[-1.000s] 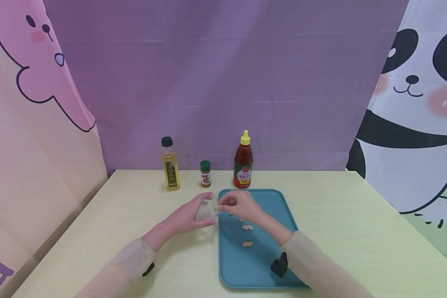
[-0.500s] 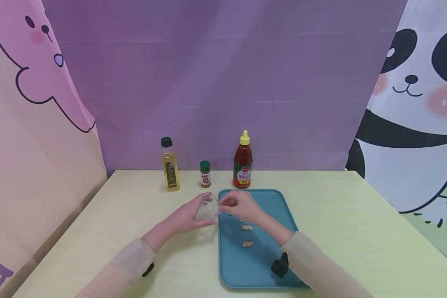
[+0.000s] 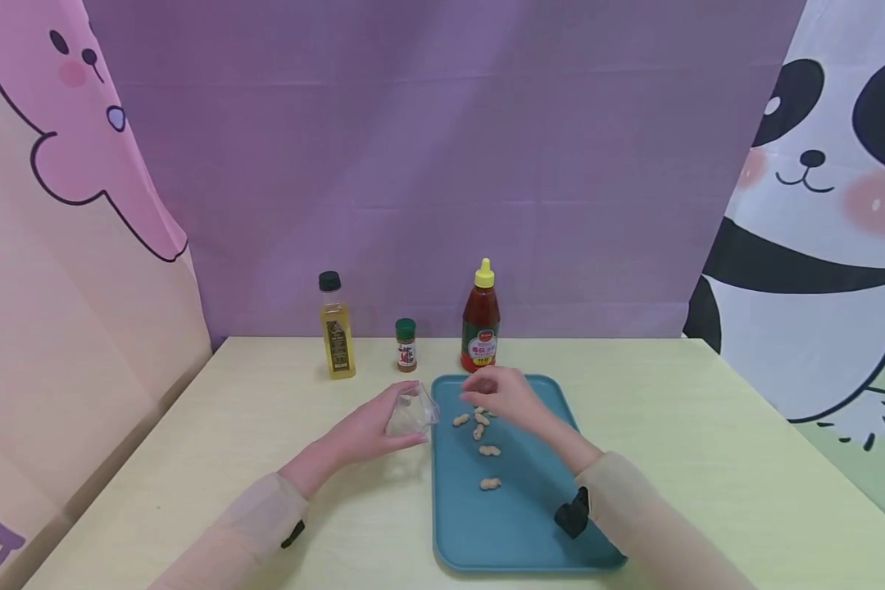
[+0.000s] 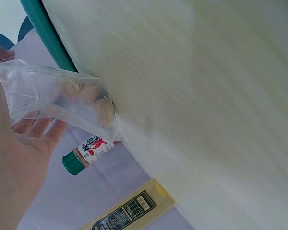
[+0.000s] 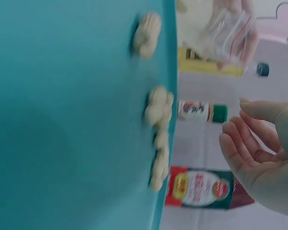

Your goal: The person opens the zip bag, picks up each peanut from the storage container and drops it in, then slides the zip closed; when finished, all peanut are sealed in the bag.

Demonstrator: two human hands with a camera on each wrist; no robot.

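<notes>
My left hand (image 3: pixel 369 426) grips a clear plastic bag (image 3: pixel 411 415) just left of the blue tray (image 3: pixel 516 524), thumb and fingers on opposite sides of its mouth. In the left wrist view, several peanuts (image 4: pixel 104 111) lie at the bottom of the bag. Over the tray's far part hovers my right hand (image 3: pixel 507 399), its fingers loosely bent; the right wrist view shows nothing between them. Below it several unshelled peanuts (image 3: pixel 482 419) lie clustered on the tray. Two single peanuts lie nearer, one peanut (image 3: pixel 489 451) behind the other peanut (image 3: pixel 490 483).
Behind the hands stand an oil bottle (image 3: pixel 338 340) with a black cap, a small green-capped spice jar (image 3: pixel 407 348) and a ketchup bottle (image 3: pixel 481 324). The ketchup bottle is close to the tray's far edge. A purple cloth (image 3: pixel 428 164) hangs behind the table.
My right hand has left the bag's mouth and moved right over the tray, uncovering the peanuts there. The left hand and the bag stay in place.
</notes>
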